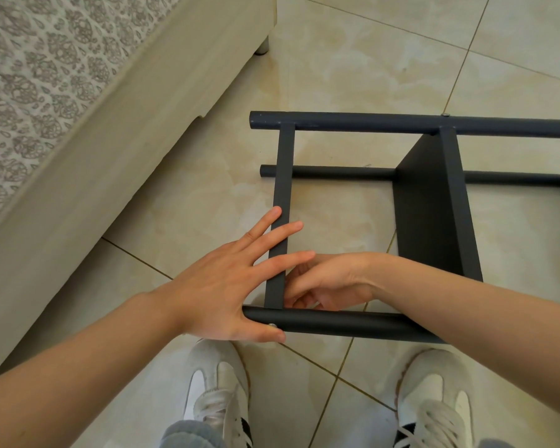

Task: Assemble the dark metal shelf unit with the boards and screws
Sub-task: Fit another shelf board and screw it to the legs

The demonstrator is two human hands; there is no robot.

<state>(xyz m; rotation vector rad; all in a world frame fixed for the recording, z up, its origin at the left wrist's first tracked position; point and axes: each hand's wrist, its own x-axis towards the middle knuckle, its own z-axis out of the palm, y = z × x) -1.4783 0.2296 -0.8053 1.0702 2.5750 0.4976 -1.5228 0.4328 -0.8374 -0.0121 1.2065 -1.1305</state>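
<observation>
frame holds one board | left hand flat (right hand curled)

The shelf unit runs off the right edge; its crossbar hides fingertips of the right hand.

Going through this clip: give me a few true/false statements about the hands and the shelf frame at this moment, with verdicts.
1. The shelf frame lies on its side on the tiled floor. True.
2. The left hand is clenched in a fist. False: its fingers lie straight across the crossbar.
3. A screw head shows in the near tube by the left thumb. True.
4. No board is fitted yet. False: a dark board stands between the tubes.
5. The right hand rests on a shoe. False: it is curled inside the frame, beside the crossbar's near joint.
</observation>
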